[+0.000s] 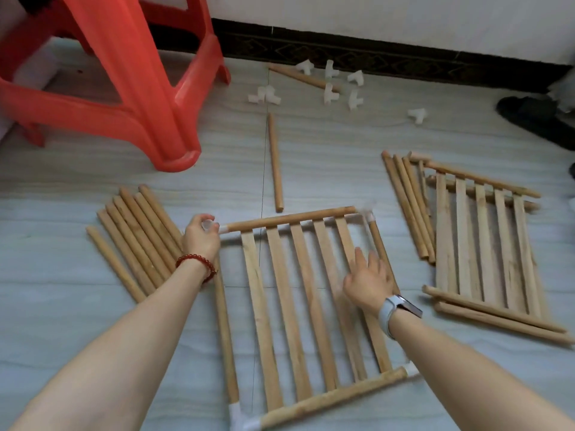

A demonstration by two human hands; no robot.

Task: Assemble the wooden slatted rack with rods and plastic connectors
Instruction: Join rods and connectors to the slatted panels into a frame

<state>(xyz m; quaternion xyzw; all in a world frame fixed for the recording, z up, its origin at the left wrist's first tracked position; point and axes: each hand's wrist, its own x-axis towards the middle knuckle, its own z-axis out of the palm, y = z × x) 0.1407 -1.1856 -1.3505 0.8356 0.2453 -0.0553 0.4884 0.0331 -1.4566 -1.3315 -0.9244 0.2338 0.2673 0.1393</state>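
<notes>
Nearest to me lies the slatted panel (298,309), flat on the pale floor (93,321), with its near rail running between two white plastic connectors: one at the near left corner (238,415) and one at the near right corner (411,369). Both my forearms reach out over it. My left hand (200,236), with a red bead bracelet (197,264) at the wrist, curls its fingers round the connector at the far left corner (209,224), where the far rail (289,218) meets the left side rod (224,331). My right hand (367,279), a watch (396,309) on its wrist, lies with fingers spread and fairly straight on the slats by the right side rod; it is blurred, and it grips nothing that I can see. At the far right corner another connector (370,216) sits, blurred too. To my left a bundle of loose rods (140,241) lies side by side on the floor, just beside my left wrist. One single rod (275,163) lies beyond the panel, and farther off a scatter of spare connectors (329,85) lies round another rod near the dark skirting. On my right are more rods and a stack of slatted panels (485,244). A red plastic stool (124,76) stands at the far left.
</notes>
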